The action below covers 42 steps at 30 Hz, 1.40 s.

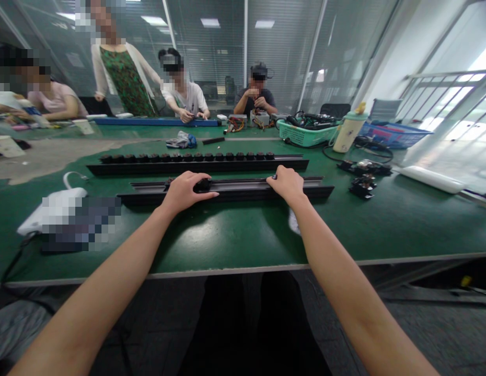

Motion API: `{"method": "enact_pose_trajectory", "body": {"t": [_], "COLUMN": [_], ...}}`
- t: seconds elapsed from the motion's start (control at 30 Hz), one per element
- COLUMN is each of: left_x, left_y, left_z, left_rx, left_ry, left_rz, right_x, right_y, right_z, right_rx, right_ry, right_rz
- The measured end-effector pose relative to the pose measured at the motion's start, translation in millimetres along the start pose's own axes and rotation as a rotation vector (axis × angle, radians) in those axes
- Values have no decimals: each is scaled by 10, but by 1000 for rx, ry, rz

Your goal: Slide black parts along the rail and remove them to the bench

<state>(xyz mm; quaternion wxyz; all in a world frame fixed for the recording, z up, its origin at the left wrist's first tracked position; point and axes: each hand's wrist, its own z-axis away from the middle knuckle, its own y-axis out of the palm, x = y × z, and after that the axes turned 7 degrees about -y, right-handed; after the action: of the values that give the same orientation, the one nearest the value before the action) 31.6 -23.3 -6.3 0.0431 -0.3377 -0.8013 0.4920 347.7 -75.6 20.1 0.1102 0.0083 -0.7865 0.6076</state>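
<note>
The left hand (186,190) covers most of a black piece (204,184) on the near rail (243,190), so the piece's shape and the grip on it cannot be told. The right hand (288,183) hides its own fingertips against that rail. A blurred patch (82,222) at the left edge of the table (227,245) masks part of a white device (58,203). The small black parts (362,185) towards the table's right edge are too small to identify.

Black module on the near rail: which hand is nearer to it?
Left. The left hand curls over the black module, touching it. The right hand rests farther right along the same near rail, apart from the module.
</note>
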Motion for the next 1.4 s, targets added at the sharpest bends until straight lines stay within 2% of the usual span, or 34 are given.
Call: {"method": "enact_pose_trajectory", "body": {"t": [0.53, 1.4], "left_x": [15, 22], "left_y": [11, 16], "left_z": [-1, -3], "left_rx": [-18, -14], "left_ry": [41, 19], "left_rz": [-1, -5], "right_x": [0, -16], "right_y": [4, 23], "right_z": [-14, -16], "right_rx": [-2, -9], "right_ry": [50, 99], "right_rz": [-9, -14]}}
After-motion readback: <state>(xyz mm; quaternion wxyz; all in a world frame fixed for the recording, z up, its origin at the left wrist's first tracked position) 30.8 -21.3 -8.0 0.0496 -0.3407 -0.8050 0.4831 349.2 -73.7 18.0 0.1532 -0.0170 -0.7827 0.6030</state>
